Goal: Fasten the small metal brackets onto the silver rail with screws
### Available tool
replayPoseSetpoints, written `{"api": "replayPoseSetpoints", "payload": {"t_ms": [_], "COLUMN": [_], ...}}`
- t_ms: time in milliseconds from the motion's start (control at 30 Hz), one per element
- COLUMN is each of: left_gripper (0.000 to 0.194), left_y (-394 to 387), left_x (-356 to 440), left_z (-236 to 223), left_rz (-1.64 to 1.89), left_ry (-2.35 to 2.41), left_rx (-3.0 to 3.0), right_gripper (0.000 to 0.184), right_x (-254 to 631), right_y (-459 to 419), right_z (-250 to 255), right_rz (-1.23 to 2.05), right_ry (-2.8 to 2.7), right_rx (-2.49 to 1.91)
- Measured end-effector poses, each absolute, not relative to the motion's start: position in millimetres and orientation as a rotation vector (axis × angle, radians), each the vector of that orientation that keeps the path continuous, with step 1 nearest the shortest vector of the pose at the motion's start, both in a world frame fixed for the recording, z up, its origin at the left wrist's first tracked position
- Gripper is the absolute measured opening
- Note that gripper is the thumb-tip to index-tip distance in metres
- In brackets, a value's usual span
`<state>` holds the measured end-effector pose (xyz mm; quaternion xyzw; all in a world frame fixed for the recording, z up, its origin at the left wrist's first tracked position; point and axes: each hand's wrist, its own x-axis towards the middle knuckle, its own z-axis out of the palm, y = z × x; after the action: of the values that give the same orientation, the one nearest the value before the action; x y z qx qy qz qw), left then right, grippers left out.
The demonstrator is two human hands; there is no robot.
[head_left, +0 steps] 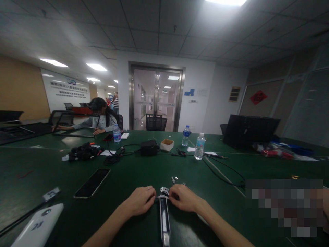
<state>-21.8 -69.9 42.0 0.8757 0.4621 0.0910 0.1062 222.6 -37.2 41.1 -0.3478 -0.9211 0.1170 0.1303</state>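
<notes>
A long narrow metal part (164, 219) lies on the green table (123, 178), running from the near edge up to a small silver fitting (164, 189) at its far end. My left hand (140, 200) is curled closed against the left side of that far end. My right hand (183, 198) is curled closed on the right side, fingertips pinched at the fitting. Several tiny silver screws or washers (175, 179) lie just beyond my hands.
A black phone (92, 183) lies to the left, a white device (38, 228) at the near left corner. Further off are water bottles (199, 146), a small white box (167, 144), a black box with cables (148, 148), a black case (248, 131), and a seated person (99, 118).
</notes>
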Motion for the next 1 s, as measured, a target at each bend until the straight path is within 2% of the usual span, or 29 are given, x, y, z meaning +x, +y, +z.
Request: {"api": "replayPoseSetpoints", "payload": {"t_ms": [267, 1000], "left_gripper": [0.022, 0.028], "left_y": [-71.4, -62.0], "left_x": [-20.4, -21.6], "left_z": [46.2, 38.8], "left_rz": [0.243, 0.480], "left_ry": [1.380, 1.251], "left_rx": [2.555, 2.277], "right_gripper": [0.015, 0.013], "right_x": [222.3, 221.5], "right_y": [-37.5, -38.4], "right_z": [42.1, 43.1], "right_rz": [0.370, 0.364], "right_ry": [-2.675, -2.668], "right_rx": [-1.021, -1.036]}}
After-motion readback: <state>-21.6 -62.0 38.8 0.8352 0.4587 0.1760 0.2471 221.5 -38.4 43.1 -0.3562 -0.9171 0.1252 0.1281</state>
